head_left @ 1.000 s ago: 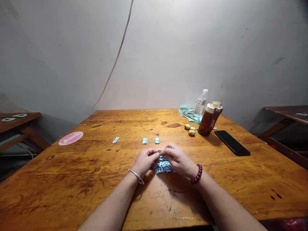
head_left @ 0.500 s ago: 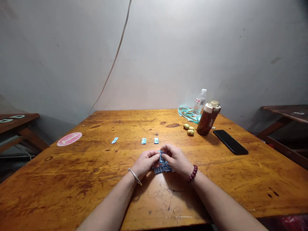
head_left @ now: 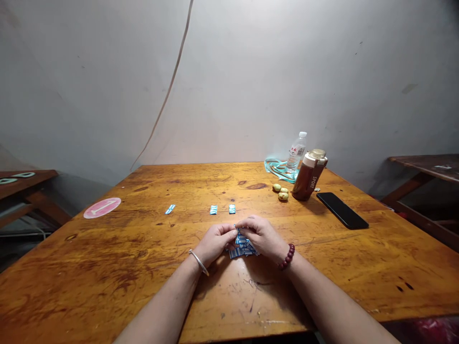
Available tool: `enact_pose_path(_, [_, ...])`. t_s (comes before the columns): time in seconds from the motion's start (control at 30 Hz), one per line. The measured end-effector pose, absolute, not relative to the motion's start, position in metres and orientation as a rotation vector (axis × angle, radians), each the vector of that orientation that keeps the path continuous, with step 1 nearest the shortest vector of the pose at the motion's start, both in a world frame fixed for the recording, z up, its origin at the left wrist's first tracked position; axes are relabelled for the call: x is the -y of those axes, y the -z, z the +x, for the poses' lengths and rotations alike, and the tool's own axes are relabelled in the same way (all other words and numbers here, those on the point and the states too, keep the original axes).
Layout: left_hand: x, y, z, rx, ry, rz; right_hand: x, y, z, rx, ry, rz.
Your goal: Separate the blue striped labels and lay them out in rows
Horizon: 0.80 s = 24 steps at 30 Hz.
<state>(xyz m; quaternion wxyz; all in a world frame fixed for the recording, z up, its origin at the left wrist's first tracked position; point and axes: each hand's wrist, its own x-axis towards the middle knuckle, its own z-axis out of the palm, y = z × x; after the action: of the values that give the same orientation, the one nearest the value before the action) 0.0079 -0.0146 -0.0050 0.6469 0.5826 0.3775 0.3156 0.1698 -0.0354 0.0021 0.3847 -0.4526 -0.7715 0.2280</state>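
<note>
My left hand (head_left: 216, 242) and my right hand (head_left: 263, 237) meet at the middle of the table, with fingers and thumbs pinched together. Between them is a small blue-and-white card (head_left: 241, 237), partly hidden by the fingers. Under my hands lies a loose heap of similar blue-and-white cards (head_left: 236, 252). Farther out on the wood lie a tilted card (head_left: 170, 209), a second small card or stack (head_left: 213, 209), and a third one (head_left: 232, 209) to its right. Their print is too small to read.
On the wooden table (head_left: 143, 286) are a pink round sign (head_left: 102, 208) at left, a phone (head_left: 342, 210), a brown sport bottle (head_left: 309, 176), a clear water bottle (head_left: 296, 152), a teal strap (head_left: 273, 167) and small yellowish fruits (head_left: 283, 196) at right.
The fingers of my right hand have shifted slightly left over the held card, and more of its face shows. The whole view has drifted a little; the other things lie as before.
</note>
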Motion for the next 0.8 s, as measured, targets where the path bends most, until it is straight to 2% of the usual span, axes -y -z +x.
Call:
enact_pose_path(0.13, [0.014, 0.006, 0.008, -0.868, -0.711, 1.348, 0.033, 0.002, 0.17, 1.873, -0.637, -1.204])
enact_pose_path(0.33, [0.016, 0.005, 0.012, -0.893, -0.752, 1.367, 0.027, 0.011, 0.168, 1.645, -0.897, -1.214])
enact_pose_path(0.63, [0.015, 0.005, 0.015, -0.919, -0.846, 1.342, 0.026, 0.006, 0.167, 1.518, -0.938, -1.174])
enact_pose_path(0.8, [0.006, 0.006, 0.005, -1.013, -0.989, 1.186, 0.013, 0.009, 0.192, 1.513, -0.826, -1.356])
